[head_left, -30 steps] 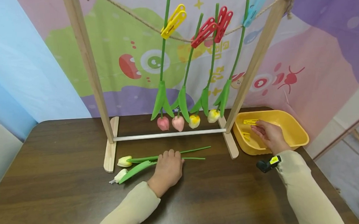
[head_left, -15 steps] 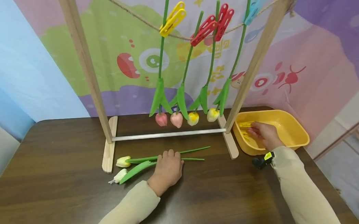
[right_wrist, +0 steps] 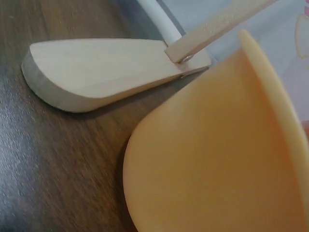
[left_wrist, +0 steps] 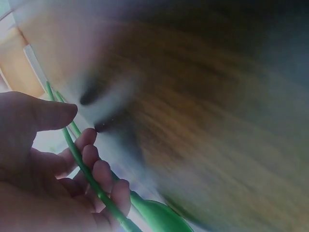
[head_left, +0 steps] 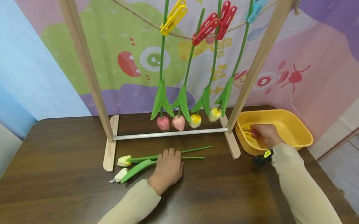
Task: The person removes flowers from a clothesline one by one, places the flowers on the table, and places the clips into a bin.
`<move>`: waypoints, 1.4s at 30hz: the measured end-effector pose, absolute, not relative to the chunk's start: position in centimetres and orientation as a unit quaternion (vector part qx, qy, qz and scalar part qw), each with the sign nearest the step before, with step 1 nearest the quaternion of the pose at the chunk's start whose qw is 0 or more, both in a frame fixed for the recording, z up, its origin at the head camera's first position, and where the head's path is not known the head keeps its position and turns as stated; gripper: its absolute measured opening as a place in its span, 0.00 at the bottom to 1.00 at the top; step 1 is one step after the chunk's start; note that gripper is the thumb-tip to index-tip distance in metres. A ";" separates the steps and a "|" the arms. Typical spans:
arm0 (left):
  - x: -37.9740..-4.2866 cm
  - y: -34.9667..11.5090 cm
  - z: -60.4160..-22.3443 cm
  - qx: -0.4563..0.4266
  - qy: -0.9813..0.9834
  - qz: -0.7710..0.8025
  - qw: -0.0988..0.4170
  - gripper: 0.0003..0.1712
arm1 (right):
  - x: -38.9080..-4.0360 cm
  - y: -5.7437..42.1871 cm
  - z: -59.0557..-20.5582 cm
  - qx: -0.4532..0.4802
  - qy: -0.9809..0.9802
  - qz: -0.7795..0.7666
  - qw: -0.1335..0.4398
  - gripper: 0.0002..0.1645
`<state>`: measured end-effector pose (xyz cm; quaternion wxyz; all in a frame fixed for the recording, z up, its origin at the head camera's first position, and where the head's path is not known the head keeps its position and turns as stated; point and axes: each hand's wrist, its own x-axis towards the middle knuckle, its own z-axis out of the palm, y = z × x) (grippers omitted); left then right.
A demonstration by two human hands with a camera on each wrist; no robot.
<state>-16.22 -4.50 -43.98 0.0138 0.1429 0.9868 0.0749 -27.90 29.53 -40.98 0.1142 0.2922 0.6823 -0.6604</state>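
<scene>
My left hand (head_left: 168,169) lies over two artificial tulips on the table, its fingers curled round a green stem (left_wrist: 84,169) in the left wrist view. The tulips' heads, one pale yellow (head_left: 124,161) and one white (head_left: 120,175), point left. My right hand (head_left: 267,134) reaches into a yellow plastic bin (head_left: 295,132), fingertips pinching a yellow clothespin (head_left: 246,127) beside more yellow ones at the bin's left side. In the right wrist view the bin's wall (right_wrist: 203,159) hides that hand's fingers.
A wooden frame (head_left: 87,69) with a white crossbar (head_left: 168,134) stands behind the tulips. From its rope (head_left: 144,20) several tulips hang head down, clipped by yellow (head_left: 172,18), red (head_left: 205,29) and light blue (head_left: 258,4) clothespins. The frame's right foot (right_wrist: 101,72) is beside the bin.
My right hand has moved slightly left and lower inside the bin, and the yellow clothespin at its fingertips has moved with it. My left hand has stayed on the tulips.
</scene>
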 end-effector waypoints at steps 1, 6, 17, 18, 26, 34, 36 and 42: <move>-16.2 -4.5 -44.0 0.142 0.987 0.076 0.011 0.16 | -28.0 29.6 -41.0 0.292 0.688 -0.654 0.116 0.03; -16.0 -4.5 -43.8 0.140 0.987 0.076 0.000 0.17 | -28.1 30.0 -41.2 0.296 0.708 -0.628 0.132 0.03; -15.7 -4.7 -43.3 0.130 0.989 0.074 0.007 0.18 | -28.3 30.3 -41.5 0.265 0.793 -0.531 0.138 0.11; -15.7 -4.7 -43.3 0.129 0.989 0.075 0.005 0.18 | -28.3 30.3 -41.5 0.264 0.797 -0.526 0.137 0.12; -15.7 -4.8 -43.4 0.132 0.988 0.076 0.004 0.18 | -28.1 30.2 -41.3 0.266 0.806 -0.510 0.142 0.19; -15.6 -4.8 -43.1 0.138 0.988 0.073 0.016 0.20 | -27.9 30.6 -41.1 0.250 0.810 -0.515 0.128 0.11; -15.5 -4.8 -43.1 0.137 0.988 0.073 0.023 0.20 | -27.7 30.6 -40.9 0.239 0.806 -0.529 0.118 0.05; -15.4 -4.9 -43.1 0.136 0.987 0.084 0.027 0.20 | -27.2 30.3 -40.0 0.224 0.803 -0.545 0.093 0.15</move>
